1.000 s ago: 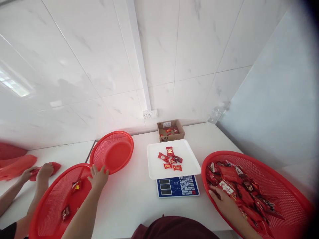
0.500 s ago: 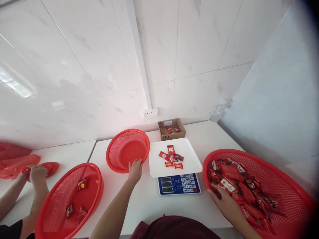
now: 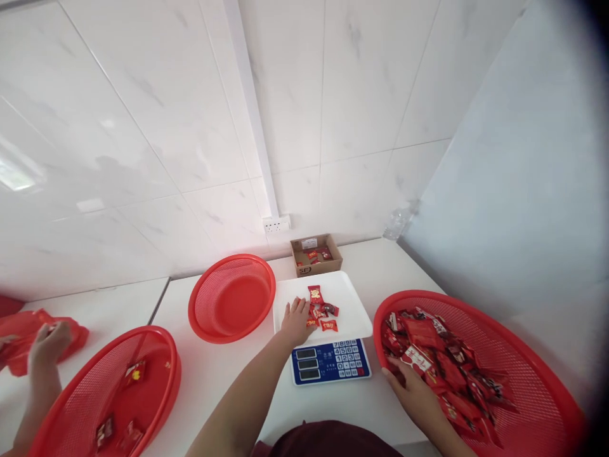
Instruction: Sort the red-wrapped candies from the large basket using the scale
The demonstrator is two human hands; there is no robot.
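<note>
My left hand is over the left part of the white weighing tray, its fingers stretched out beside and partly over several small red-wrapped candies. No candy is visibly gripped in it. The tray sits on a blue digital scale. On the right, my right hand is at the near left rim of a large red mesh basket, with thumb and fingers around the rim. That basket holds a heap of red candy packets.
Behind the tray stands a small cardboard box with candies. A round red basket is left of the tray; another red basket holds a few packets. At far left a co-worker's hands handle a red bag.
My left hand has left the rim of the round red basket and moved right onto the tray's candies. My right hand stays at the large basket's rim. The view has shifted slightly.
</note>
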